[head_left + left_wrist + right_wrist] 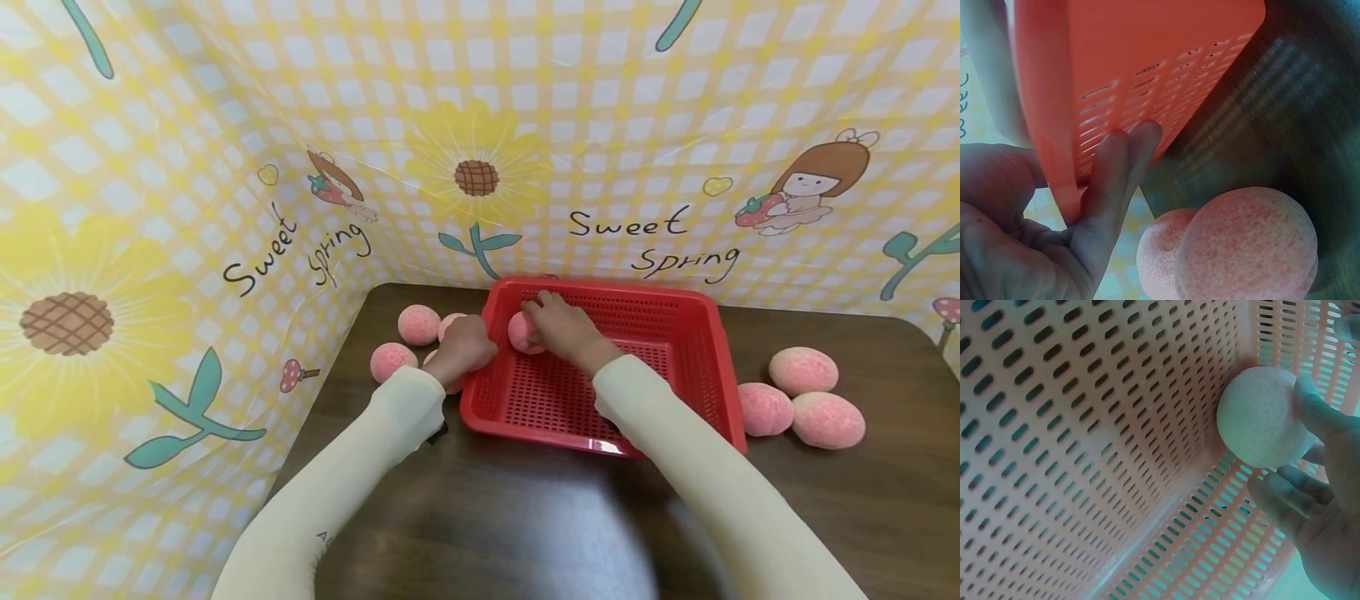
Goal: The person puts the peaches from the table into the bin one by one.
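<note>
Closest to the wearer: pale sleeves [345, 467], reaching forward over a dark wood-grain table [480, 517]. Next, between and under both hands: a perforated red plastic basket [525, 432], upright on the table, near rim well short of the right hand [567, 330]. Well to the right of that hand, outside the basket's wall: three pink peaches [828, 420], grouped close; contact between nearest fruit and basket uncertain.

Farther in: left hand [467, 345], clamped on the basket's left rim, thumb on one face of the wall and fingers along the other, as confirmed in the left wrist view. Just left of and beside that hand: at least four pink peaches [393, 362] on the table, two partly masked by the hand.

Right hand inside the basket, thumb and a finger closed about a single peach [519, 332], lower fingers curled just below. Peach beside the wall nearest the left hand; whether resting on the basket floor or slightly raised, cannot tell.

Farthest, beyond both hands: checked "Sweet Spring" cloth [637, 100].

Progress, by judgement: one peach inside the basket, release not yet made; at least seven outside, untransferred. Judged an early stage, if filling.
</note>
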A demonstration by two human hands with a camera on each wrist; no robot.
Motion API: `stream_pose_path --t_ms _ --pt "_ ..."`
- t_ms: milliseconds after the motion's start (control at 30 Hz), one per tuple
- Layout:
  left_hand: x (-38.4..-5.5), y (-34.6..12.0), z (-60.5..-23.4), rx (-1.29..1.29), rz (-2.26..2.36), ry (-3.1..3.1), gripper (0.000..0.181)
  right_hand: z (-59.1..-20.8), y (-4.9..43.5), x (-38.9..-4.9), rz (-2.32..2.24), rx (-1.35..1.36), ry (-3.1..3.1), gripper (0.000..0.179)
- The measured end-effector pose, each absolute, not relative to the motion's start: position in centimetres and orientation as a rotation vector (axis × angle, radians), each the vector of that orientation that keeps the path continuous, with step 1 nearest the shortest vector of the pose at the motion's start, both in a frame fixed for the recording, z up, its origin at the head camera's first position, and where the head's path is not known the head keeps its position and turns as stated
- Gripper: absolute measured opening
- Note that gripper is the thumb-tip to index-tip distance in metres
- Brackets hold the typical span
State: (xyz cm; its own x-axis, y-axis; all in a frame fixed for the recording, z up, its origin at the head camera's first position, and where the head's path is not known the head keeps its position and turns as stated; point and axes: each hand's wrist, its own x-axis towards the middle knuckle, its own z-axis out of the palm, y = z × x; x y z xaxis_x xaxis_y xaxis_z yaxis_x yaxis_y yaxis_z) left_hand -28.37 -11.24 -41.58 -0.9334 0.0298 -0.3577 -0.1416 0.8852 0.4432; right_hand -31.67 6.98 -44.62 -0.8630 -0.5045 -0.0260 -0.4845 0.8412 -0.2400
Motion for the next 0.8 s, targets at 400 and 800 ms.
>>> stream_pose_path --t_ms 400,800 --pt "-28.3 -11.3 -41.5 -0.073 0.729 2.702 0.005 -43.3 9.5 -31.6 -0.344 -0.784 2.953 0.051" --pt "-28.3 -11.4 -41.6 -0.081 0.708 2.699 0.005 -42.0 11.8 -31.2 -0.3 -0.815 2.961 0.058"
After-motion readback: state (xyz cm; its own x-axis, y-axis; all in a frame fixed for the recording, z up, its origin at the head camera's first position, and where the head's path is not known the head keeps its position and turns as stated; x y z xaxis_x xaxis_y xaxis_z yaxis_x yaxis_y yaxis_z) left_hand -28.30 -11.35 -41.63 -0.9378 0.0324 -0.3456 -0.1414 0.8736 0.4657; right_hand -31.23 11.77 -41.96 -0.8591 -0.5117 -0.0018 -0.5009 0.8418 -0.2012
